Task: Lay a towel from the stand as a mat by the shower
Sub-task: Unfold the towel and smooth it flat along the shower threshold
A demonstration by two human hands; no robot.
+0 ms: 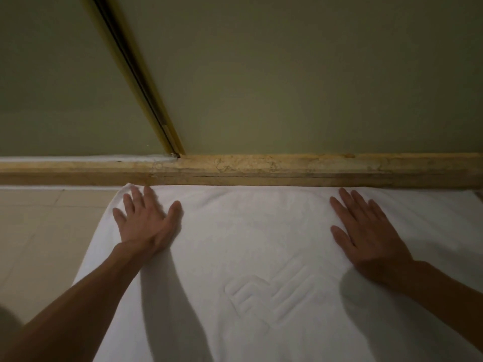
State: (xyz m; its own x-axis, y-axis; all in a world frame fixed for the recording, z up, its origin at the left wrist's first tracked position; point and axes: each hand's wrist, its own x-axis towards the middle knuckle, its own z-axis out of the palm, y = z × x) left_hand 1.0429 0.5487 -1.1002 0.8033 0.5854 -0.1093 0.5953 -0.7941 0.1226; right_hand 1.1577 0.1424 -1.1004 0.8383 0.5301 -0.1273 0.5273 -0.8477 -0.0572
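Observation:
A white towel (251, 231) lies spread flat on the floor, its far edge against the stone shower curb (261, 169). An embossed line pattern shows in its middle. My left hand (146, 220) presses flat on the towel near its far left corner, fingers straight and spread. My right hand (366, 231) lies flat on the towel toward its far right side, fingers straight. Neither hand grips the cloth.
Frosted glass shower panels (313, 74) rise behind the curb, with a gold-coloured door frame (146, 87) slanting down to it. Beige floor tiles (39, 231) lie to the left of the towel.

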